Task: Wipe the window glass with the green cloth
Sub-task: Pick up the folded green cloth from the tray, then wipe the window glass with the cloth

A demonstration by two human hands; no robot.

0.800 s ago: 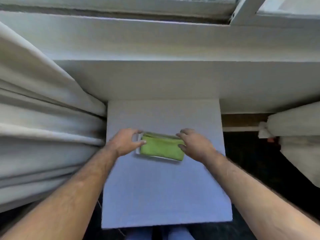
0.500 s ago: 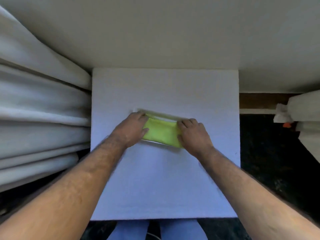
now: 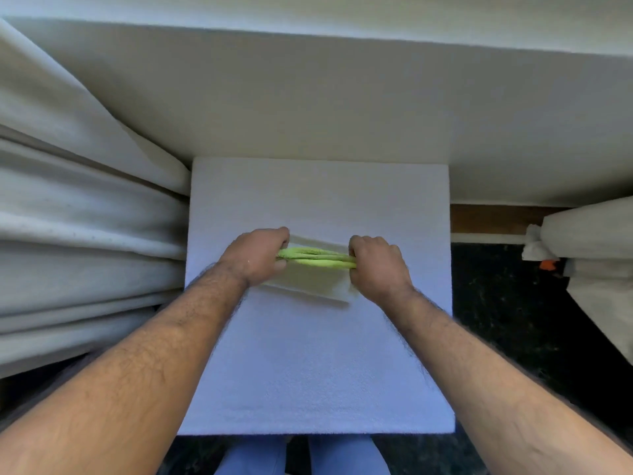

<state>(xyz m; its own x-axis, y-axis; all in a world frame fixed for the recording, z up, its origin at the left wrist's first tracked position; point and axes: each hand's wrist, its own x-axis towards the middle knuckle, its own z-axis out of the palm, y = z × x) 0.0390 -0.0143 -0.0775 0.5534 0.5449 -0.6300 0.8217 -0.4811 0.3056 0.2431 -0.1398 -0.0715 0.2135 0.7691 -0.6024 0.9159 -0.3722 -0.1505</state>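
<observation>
The folded green cloth (image 3: 317, 258) hangs edge-on just above a white square surface (image 3: 318, 354), stretched between both hands. My left hand (image 3: 255, 257) grips its left end and my right hand (image 3: 376, 265) grips its right end, fingers closed. A flat white tray (image 3: 308, 289) lies under the cloth on the white surface. The window glass is out of view; only the white wall (image 3: 325, 108) below the sill shows at the top.
Pale curtain folds (image 3: 85, 234) hang close on the left. Another gathered curtain (image 3: 596, 255) with an orange clip sits at the right. Dark floor (image 3: 507, 303) lies right of the white surface. My legs show at the bottom edge.
Both hands closed on the cloth's ends and lifted it off the tray; it now shows edge-on. The camera tilted down, then back up a little; the window frame has left the view.
</observation>
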